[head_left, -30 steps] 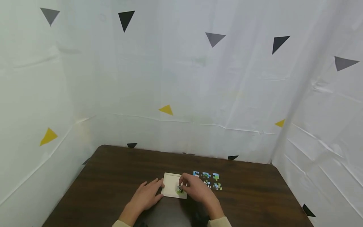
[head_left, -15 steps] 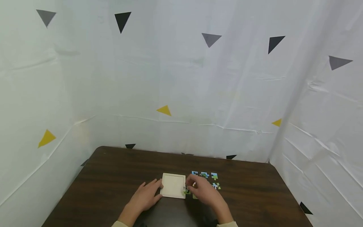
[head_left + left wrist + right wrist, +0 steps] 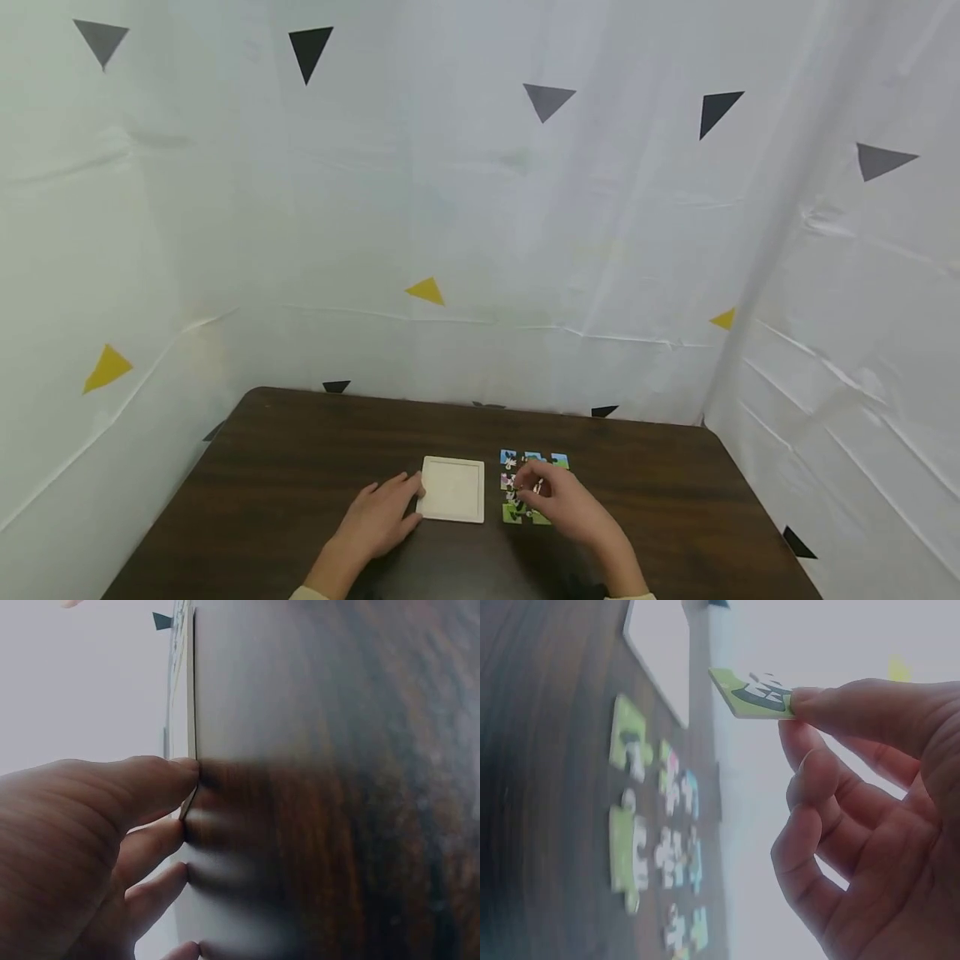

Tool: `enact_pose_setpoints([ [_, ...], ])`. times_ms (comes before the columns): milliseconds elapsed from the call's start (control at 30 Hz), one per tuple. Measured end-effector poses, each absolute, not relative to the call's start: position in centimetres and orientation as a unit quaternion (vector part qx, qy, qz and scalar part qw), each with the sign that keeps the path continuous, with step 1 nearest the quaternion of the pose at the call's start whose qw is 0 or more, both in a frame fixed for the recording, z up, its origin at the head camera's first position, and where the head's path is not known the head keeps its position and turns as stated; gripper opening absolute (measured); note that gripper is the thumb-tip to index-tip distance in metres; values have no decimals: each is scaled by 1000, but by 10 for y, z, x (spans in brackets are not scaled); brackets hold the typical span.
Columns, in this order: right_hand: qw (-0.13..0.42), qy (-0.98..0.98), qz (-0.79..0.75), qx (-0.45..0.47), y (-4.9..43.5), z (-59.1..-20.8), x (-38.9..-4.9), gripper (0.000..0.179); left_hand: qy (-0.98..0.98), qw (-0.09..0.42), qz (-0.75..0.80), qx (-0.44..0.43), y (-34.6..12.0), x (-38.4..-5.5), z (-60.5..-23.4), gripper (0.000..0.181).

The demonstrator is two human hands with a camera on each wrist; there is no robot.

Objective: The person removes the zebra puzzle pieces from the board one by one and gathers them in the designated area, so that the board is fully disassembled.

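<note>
My left hand (image 3: pixel 375 518) lies at the left edge of a shallow pale wooden puzzle tray (image 3: pixel 452 493), fingers spread and fairly straight. In the left wrist view its thumb and a finger touch the tray's edge, while other fingertips rest on the table. My right hand (image 3: pixel 567 502) hovers over loose jigsaw pieces to the tray's right. Between thumb and index finger it pinches a green, black and white puzzle piece (image 3: pixel 751 696), raised off the table in the right wrist view. Its other fingers are curled. The tray's bed is bare; my right hand partly covers the loose pieces.
Several jigsaw pieces lie in rough rows on the table, among them a green one (image 3: pixel 630 739) nearest the tray. The dark wooden table (image 3: pixel 322 450) ends at a white sheet (image 3: pixel 480 208) with printed triangles, hung behind and along both sides.
My right hand has moved right, from over the tray to over the loose pieces, still pinching the puzzle piece. The left hand stays at the tray's edge. The head view has shifted slightly.
</note>
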State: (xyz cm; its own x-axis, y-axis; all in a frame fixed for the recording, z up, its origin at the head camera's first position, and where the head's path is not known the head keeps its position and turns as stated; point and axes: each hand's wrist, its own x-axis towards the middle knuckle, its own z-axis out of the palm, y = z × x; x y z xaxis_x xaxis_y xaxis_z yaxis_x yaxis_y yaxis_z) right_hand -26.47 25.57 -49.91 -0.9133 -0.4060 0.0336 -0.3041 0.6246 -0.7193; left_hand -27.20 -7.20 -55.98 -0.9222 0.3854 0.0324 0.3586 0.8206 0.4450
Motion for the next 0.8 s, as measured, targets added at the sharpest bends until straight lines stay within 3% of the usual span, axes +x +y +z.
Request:
enact_pose_setpoints([
  [367,82,885,-429,-162,298,-504,-262,15,955,40,222,194,-73,-271,-559,35],
  [800,96,894,-415,-139,350,-509,-267,17,957,16,216,194,-67,-270,-548,37],
])
